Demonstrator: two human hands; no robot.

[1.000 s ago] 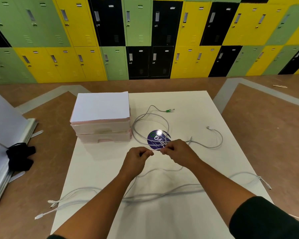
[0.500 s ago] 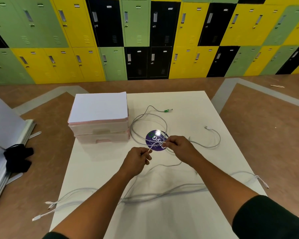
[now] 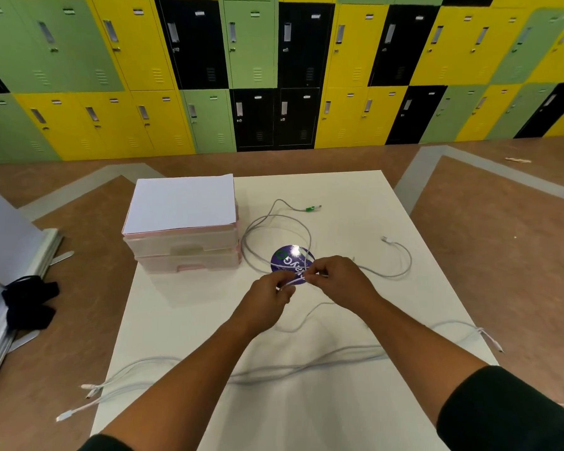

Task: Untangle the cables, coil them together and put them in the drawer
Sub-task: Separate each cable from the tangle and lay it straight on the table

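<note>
Pinching a white cable (image 3: 295, 280) between left hand (image 3: 267, 294) and right hand (image 3: 339, 278) above mid table (image 3: 355, 196), drawer box (image 3: 189, 252) at far-left corner, plug ends (image 3: 88, 387) trailing off near-left and right edges.

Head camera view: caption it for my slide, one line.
Left hand and right hand pinch a white cable over a purple sticker near the drawer unit.

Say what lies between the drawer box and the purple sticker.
Head view: a curved stretch of grey cable lies between the drawer box and the purple sticker.
</note>
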